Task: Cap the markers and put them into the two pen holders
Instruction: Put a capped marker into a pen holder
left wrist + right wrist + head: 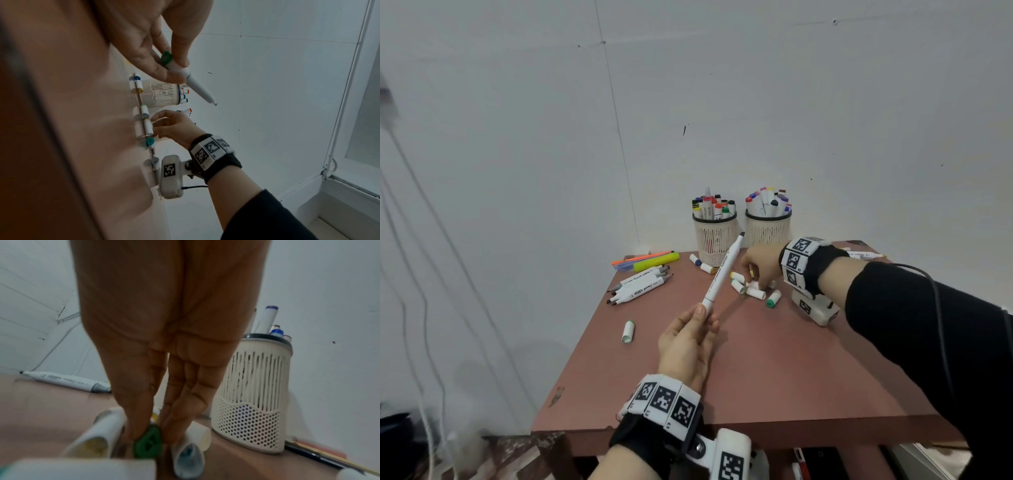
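My left hand (pixel 698 329) grips the lower end of a white marker (pixel 722 274) above the table; its bare dark tip points up at the two pen holders. In the left wrist view the marker (pixel 197 84) has a green cap on its rear end inside my fingers (pixel 164 73). My right hand (pixel 760 270) reaches down into a cluster of loose caps (pixel 755 293). There its thumb and finger (pixel 135 426) pinch a green cap (pixel 147 446) that still touches the table. Both cream holders (pixel 715 236) (pixel 768 228) stand at the back, full of capped markers.
Several uncapped white markers (pixel 640 284) lie at the back left of the reddish table (pixel 756 377), beside highlighters (pixel 650 263). One lone cap (pixel 628 331) lies left of my left hand. A teal cap (pixel 773 298) lies by the cluster. The wall stands right behind the holders.
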`<action>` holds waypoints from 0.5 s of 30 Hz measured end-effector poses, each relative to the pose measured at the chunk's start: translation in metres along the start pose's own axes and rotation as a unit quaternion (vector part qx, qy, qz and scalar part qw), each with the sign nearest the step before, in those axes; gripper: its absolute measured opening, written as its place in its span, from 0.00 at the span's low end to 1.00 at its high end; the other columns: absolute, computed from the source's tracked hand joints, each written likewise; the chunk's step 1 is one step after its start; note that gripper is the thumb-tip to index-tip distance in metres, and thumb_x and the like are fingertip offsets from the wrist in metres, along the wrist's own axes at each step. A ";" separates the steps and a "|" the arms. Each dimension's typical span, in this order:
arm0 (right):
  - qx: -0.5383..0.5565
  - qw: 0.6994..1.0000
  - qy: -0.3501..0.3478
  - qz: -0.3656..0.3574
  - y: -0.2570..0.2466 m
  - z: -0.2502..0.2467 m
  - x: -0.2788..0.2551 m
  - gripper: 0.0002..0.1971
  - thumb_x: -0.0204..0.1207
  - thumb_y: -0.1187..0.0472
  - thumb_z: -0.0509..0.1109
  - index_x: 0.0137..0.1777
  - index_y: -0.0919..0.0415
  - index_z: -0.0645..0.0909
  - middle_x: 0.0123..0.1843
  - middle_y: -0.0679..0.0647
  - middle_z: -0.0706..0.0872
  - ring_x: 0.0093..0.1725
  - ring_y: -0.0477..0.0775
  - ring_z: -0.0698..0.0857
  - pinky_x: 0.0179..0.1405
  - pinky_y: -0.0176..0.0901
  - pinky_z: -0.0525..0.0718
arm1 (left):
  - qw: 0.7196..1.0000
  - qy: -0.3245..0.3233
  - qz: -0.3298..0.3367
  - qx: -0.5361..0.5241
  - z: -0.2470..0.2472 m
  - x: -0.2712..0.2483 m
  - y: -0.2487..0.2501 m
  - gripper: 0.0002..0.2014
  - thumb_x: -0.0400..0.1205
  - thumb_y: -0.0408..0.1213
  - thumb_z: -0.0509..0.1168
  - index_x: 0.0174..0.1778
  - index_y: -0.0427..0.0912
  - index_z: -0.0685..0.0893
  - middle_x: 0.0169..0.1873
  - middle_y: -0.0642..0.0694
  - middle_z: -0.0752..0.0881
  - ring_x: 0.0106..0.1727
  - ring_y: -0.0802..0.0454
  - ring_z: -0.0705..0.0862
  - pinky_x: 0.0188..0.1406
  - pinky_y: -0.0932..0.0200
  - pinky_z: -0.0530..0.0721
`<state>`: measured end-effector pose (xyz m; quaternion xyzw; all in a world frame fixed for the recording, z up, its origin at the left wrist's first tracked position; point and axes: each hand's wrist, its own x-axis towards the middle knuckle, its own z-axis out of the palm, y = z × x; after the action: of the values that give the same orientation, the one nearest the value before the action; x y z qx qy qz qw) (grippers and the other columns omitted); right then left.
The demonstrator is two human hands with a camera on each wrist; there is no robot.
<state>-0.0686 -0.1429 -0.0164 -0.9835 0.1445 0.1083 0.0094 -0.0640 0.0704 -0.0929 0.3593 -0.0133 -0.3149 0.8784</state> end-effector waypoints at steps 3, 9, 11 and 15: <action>0.036 0.999 0.036 0.015 0.002 -0.007 -0.011 0.12 0.69 0.69 0.76 0.49 0.59 0.80 0.35 0.43 0.76 0.38 0.46 0.77 0.32 0.32 0.73 | 1.000 -0.001 -0.002 -0.002 0.000 0.001 0.000 0.02 0.80 0.24 0.64 0.47 0.30 0.80 0.37 0.39 0.86 0.30 0.54 0.86 0.29 0.65 0.87; 0.207 0.973 0.097 0.028 0.003 -0.023 -0.060 0.13 0.68 0.73 0.74 0.48 0.58 0.80 0.38 0.48 0.81 0.34 0.43 0.80 0.27 0.28 0.75 | 1.000 0.000 0.001 0.008 -0.001 0.000 0.000 0.03 0.81 0.24 0.63 0.49 0.31 0.79 0.39 0.39 0.85 0.33 0.52 0.85 0.28 0.65 0.87; 0.288 0.951 0.106 0.025 -0.001 -0.026 -0.085 0.13 0.68 0.75 0.74 0.50 0.62 0.82 0.38 0.51 0.83 0.33 0.44 0.83 0.25 0.25 0.77 | 1.000 -0.002 0.006 0.011 0.000 -0.001 0.000 0.02 0.81 0.24 0.63 0.47 0.32 0.79 0.39 0.39 0.85 0.29 0.55 0.86 0.29 0.65 0.87; 0.425 0.896 0.127 0.015 -0.012 -0.022 -0.130 0.12 0.71 0.79 0.70 0.52 0.68 0.85 0.34 0.54 0.86 0.28 0.42 0.85 0.26 0.26 0.79 | 0.999 -0.008 0.027 0.027 0.001 -0.003 -0.001 0.03 0.80 0.22 0.63 0.44 0.32 0.79 0.39 0.38 0.84 0.32 0.53 0.86 0.31 0.65 0.87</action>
<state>-0.1827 -0.0959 0.0328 -0.8891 0.1910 -0.0887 0.4065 -0.0673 0.0706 -0.0926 0.3798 -0.0391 -0.2935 0.8764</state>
